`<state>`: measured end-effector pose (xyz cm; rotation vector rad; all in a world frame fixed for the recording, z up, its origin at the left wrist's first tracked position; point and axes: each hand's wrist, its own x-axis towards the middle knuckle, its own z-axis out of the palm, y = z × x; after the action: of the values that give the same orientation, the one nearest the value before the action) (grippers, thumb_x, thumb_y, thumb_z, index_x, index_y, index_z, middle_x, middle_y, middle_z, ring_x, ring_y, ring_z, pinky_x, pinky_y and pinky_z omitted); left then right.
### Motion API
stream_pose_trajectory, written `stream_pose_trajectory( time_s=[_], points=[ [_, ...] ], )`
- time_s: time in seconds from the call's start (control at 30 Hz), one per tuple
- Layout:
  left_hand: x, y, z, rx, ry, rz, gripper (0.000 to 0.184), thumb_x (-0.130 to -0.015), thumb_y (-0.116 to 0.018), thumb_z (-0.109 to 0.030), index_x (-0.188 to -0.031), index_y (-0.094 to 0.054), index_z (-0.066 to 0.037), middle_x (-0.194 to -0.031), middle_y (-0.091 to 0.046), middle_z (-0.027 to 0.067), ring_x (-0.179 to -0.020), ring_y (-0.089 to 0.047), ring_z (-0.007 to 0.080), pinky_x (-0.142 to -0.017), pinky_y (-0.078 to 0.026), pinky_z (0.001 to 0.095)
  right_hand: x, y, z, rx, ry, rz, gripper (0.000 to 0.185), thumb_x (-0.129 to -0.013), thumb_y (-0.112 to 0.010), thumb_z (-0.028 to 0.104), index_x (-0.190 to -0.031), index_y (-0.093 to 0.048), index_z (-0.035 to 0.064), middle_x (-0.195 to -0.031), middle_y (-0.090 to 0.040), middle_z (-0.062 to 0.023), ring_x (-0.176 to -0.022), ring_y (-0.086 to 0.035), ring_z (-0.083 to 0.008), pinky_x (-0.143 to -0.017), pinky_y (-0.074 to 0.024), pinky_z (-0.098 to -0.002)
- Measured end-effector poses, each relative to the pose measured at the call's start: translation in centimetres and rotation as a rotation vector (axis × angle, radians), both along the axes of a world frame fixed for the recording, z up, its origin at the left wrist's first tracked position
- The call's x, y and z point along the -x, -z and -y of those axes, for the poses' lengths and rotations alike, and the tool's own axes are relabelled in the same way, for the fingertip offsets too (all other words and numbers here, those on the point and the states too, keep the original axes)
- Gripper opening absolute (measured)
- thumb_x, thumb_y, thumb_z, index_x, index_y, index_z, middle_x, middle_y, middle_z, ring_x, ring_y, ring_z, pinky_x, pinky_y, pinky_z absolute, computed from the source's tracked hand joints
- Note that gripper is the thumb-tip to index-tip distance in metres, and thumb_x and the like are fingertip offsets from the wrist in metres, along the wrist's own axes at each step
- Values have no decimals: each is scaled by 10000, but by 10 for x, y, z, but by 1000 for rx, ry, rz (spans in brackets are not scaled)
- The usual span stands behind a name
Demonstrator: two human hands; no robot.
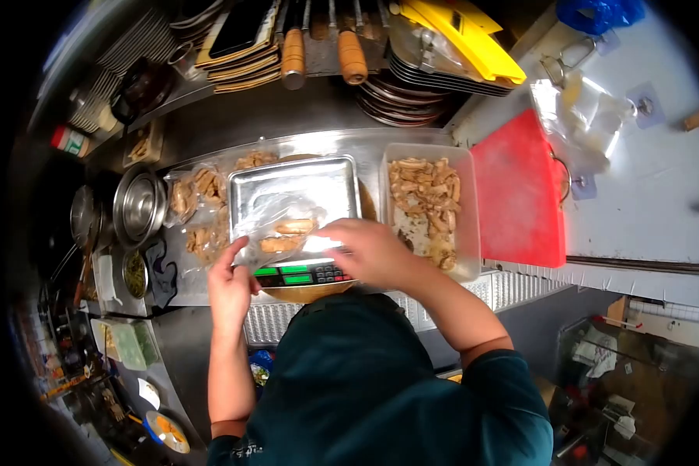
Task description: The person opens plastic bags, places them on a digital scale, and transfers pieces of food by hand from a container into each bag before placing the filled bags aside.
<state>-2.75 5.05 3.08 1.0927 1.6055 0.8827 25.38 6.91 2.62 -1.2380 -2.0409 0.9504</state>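
Shirt: dark green cloth (365,373) on the person, filling the lower middle, an arm reaching forward from either side
Bag: clear plastic bag (262,226) lying over the metal tray, with brown food pieces (295,226) inside
Hands: apart, one on either side of the bag; left hand (231,283) at its left edge, fingers spread, right hand (371,250) blurred at its right side; cannot tell how firmly either grips
Scale: metal tray (291,179) on top, digital panel (296,278) with lit green displays at the near edge
Container: translucent tub (470,225) just right of the scale, partly filled with brown strips (427,186)
Filled bags: clear bags of brown pieces (200,241) left of the scale on the metal surface (369,140)
Bowls: round metal bowls (137,203) farther left
Board: red board (516,198) beyond the tub on the right
Shelf: wooden handles (352,58) and dark plates (401,102) at the far side
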Motion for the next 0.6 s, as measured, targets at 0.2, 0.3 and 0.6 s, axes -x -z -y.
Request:
stream_pose_trajectory(
  time_s=[0.2,0.3,0.6],
  points=[
    [9,6,-2,10,5,-36,521,-835,-438,63,-1333,-589,63,-930,-701,107,-510,-528,86,-496,-446,241,-153,133,0,294,607,750,447,-909,-683,319,-1258,-602,53,-1082,-681,-219,-991,-671,-388,-848,-550,-470],
    [6,7,-5,2,2,-21,500,-865,-434,59,-1345,-574,61,-664,-612,44,-510,-541,93,-505,-441,247,-169,165,11,337,791,759,575,-875,-725,337,-1343,-524,71,-1163,-657,-228,-1079,-647,-384,-907,-532,-474],
    [-1,1,-8,-27,-34,-8,509,-861,-435,67,-1353,-565,68,-710,-621,50,-552,-552,93,-543,-456,245,-165,199,35,436,661,663,577,-842,-698,224,-1340,-485,25,-951,-705,-237,-941,-680,-428,-830,-551,-495]
  ],
)
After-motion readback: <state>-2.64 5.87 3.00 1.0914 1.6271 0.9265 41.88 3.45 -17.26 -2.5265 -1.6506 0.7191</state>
